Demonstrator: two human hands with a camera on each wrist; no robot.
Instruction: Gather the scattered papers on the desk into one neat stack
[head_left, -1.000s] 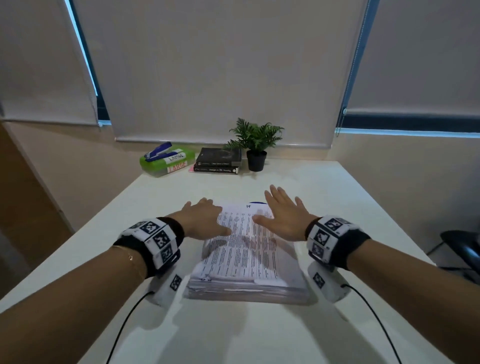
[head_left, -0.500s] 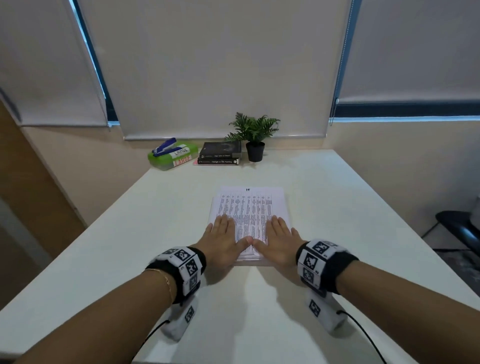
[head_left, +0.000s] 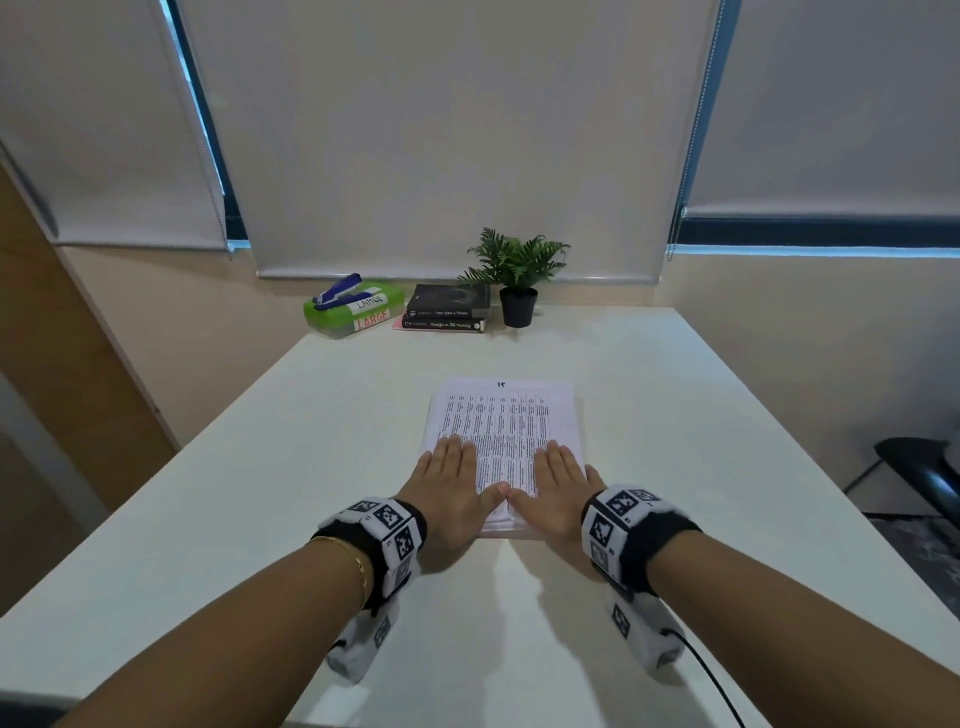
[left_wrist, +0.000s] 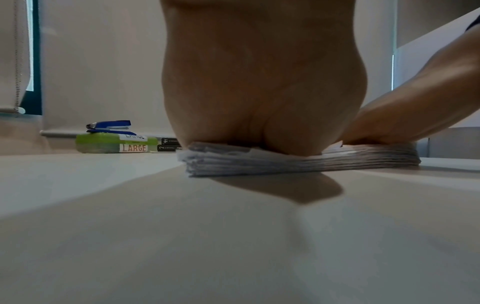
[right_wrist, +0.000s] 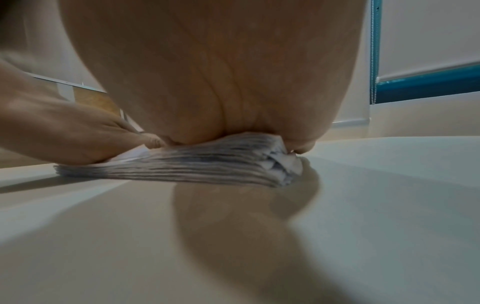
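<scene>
The paper stack (head_left: 506, 431) lies at the desk's (head_left: 727, 467) centre, at twelve o'clock from us, its near edge slightly ragged in the wrist views. Our left hand (head_left: 452, 491) and right hand (head_left: 558, 493) lie flat on its near end, fingers straight, grasping nothing. To finish well, we should press evenly, then square the edges from nine and three o'clock.

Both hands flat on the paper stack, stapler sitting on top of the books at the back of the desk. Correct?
One thing is off: the blue stapler sits on the green box labelled LARGE, not on the books, which lie beside that box. The head view shows this, and the left wrist view confirms it. The rest holds: left hand and right hand lie flat on the paper stack.
</scene>
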